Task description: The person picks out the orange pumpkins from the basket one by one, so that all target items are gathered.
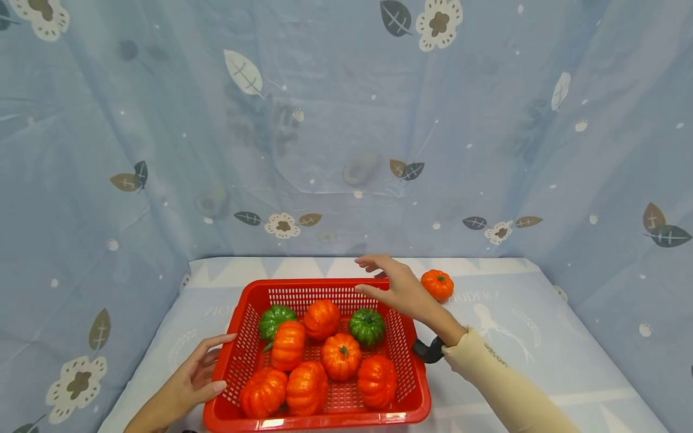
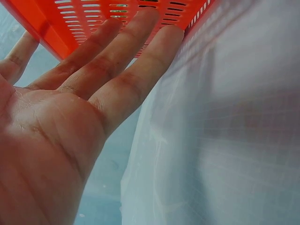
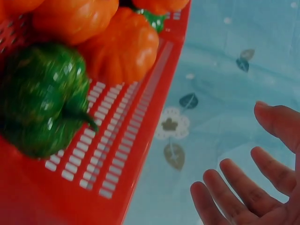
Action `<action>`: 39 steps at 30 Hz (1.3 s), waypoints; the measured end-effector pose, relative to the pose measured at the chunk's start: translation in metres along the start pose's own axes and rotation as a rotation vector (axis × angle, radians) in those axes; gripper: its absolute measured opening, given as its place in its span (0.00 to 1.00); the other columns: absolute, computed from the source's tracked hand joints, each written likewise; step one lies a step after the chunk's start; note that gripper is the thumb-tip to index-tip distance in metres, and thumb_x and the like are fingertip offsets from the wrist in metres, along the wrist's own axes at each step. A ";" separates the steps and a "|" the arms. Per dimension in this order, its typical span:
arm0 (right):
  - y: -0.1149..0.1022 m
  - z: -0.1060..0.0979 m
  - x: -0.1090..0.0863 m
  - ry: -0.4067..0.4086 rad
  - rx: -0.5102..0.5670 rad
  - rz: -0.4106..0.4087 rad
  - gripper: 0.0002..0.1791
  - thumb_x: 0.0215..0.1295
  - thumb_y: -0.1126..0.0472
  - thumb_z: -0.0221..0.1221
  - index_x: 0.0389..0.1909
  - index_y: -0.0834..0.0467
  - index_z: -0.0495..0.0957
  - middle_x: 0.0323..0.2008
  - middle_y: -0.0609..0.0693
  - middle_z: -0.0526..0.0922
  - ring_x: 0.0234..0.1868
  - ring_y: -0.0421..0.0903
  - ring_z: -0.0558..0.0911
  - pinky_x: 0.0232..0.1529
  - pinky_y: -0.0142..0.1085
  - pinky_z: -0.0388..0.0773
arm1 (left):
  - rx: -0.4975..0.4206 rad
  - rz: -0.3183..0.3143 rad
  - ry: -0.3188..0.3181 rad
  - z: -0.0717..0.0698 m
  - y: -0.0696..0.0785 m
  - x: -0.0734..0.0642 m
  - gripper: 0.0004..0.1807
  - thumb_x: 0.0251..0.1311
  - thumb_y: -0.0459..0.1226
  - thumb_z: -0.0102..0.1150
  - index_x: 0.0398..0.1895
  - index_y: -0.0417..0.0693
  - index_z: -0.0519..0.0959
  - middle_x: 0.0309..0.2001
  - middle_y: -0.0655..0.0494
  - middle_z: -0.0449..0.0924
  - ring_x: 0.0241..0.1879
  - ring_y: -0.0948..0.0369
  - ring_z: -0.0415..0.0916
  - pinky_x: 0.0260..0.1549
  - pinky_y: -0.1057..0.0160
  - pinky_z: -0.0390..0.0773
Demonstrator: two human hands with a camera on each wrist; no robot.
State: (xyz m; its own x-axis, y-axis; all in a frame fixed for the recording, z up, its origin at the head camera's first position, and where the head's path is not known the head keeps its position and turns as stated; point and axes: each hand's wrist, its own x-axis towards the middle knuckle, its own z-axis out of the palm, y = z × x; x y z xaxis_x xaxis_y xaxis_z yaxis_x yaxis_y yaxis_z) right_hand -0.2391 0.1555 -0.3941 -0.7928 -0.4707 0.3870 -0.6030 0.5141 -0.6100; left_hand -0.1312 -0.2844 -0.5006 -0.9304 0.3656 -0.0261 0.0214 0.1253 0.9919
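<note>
A red plastic basket (image 1: 346, 419) with slotted walls holds several small orange pumpkins (image 1: 341, 356) and two green ones, a left green pumpkin (image 1: 277, 322) and a right green pumpkin (image 1: 367, 328). My left hand (image 1: 186, 382) is at the basket's left side, its fairly straight fingers (image 2: 140, 77) against the slotted wall in the left wrist view. Over the basket's far right corner hovers my right hand (image 1: 397, 288), fingers spread and nothing held. The right wrist view shows that hand (image 3: 262, 187) apart from the basket's rim.
One more orange pumpkin (image 1: 437, 285) lies on the patterned tablecloth (image 1: 487, 373), outside the basket and beyond the right wrist. Blue curtain fabric (image 1: 346, 132) with leaves and flowers closes off the back and both sides. A black strap (image 1: 429, 350) is at the right wrist.
</note>
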 end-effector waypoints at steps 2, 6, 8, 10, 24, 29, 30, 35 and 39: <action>-0.004 0.006 0.003 -0.025 0.011 -0.008 0.30 0.65 0.51 0.70 0.67 0.52 0.75 0.59 0.47 0.81 0.57 0.48 0.81 0.56 0.46 0.82 | 0.001 0.028 -0.016 -0.001 -0.001 0.000 0.37 0.69 0.28 0.57 0.77 0.48 0.55 0.69 0.28 0.61 0.57 0.61 0.79 0.44 0.48 0.86; -0.013 0.017 0.008 -0.087 0.040 -0.021 0.30 0.66 0.49 0.69 0.67 0.52 0.76 0.59 0.49 0.81 0.57 0.52 0.81 0.57 0.50 0.81 | -0.013 0.074 -0.048 -0.003 -0.003 0.000 0.36 0.70 0.26 0.54 0.78 0.47 0.54 0.67 0.33 0.65 0.57 0.59 0.79 0.44 0.48 0.86; -0.017 0.023 0.009 -0.120 0.050 -0.028 0.30 0.67 0.48 0.69 0.67 0.52 0.75 0.59 0.51 0.81 0.57 0.53 0.81 0.57 0.53 0.80 | -0.016 0.073 -0.048 -0.004 -0.003 0.000 0.36 0.69 0.26 0.54 0.78 0.48 0.54 0.67 0.36 0.66 0.58 0.59 0.79 0.44 0.48 0.86; -0.021 0.029 0.010 -0.154 0.053 -0.037 0.31 0.67 0.47 0.68 0.67 0.52 0.75 0.60 0.52 0.81 0.58 0.54 0.80 0.59 0.54 0.78 | -0.014 0.064 -0.042 -0.003 -0.003 0.000 0.37 0.69 0.26 0.55 0.78 0.48 0.54 0.67 0.36 0.66 0.58 0.59 0.79 0.44 0.48 0.86; -0.052 0.077 0.018 -0.368 -0.007 -0.069 0.35 0.68 0.39 0.64 0.72 0.50 0.71 0.65 0.42 0.76 0.62 0.45 0.77 0.64 0.38 0.74 | -0.008 0.068 -0.049 -0.003 -0.003 -0.002 0.36 0.70 0.26 0.54 0.78 0.46 0.54 0.68 0.35 0.65 0.59 0.58 0.78 0.45 0.49 0.86; -0.062 0.094 0.022 -0.431 -0.083 -0.114 0.36 0.69 0.39 0.63 0.72 0.52 0.71 0.67 0.44 0.75 0.67 0.42 0.72 0.69 0.39 0.69 | 0.015 0.029 -0.013 -0.001 -0.002 -0.002 0.36 0.69 0.28 0.56 0.77 0.48 0.55 0.69 0.29 0.60 0.57 0.61 0.79 0.45 0.49 0.86; -0.063 0.097 0.022 -0.441 -0.100 -0.123 0.36 0.70 0.39 0.63 0.72 0.52 0.71 0.68 0.44 0.75 0.68 0.42 0.71 0.70 0.39 0.69 | 0.013 0.018 -0.006 -0.001 -0.002 -0.002 0.37 0.69 0.28 0.57 0.77 0.49 0.55 0.69 0.29 0.60 0.57 0.61 0.79 0.45 0.49 0.86; -0.068 0.109 0.024 -0.494 -0.140 -0.126 0.38 0.68 0.38 0.63 0.73 0.51 0.69 0.70 0.43 0.72 0.71 0.44 0.68 0.70 0.39 0.68 | 0.015 0.000 0.001 -0.001 -0.003 -0.001 0.37 0.69 0.29 0.58 0.77 0.48 0.54 0.71 0.26 0.56 0.57 0.63 0.79 0.45 0.49 0.86; -0.072 0.116 0.026 -0.523 -0.169 -0.091 0.40 0.66 0.36 0.65 0.74 0.51 0.69 0.70 0.44 0.72 0.72 0.47 0.67 0.71 0.40 0.67 | 0.020 -0.005 0.008 -0.001 -0.002 -0.001 0.37 0.69 0.30 0.58 0.77 0.49 0.55 0.72 0.26 0.56 0.57 0.64 0.78 0.45 0.50 0.86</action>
State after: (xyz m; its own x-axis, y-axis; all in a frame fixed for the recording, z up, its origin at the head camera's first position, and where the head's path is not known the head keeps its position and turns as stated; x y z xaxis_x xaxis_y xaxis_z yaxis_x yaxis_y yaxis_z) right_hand -0.2065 0.0228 -0.4205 -0.6133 -0.7898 0.0119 -0.7071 0.5423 -0.4537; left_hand -0.1309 -0.2857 -0.5028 -0.9333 0.3579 -0.0304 0.0237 0.1456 0.9891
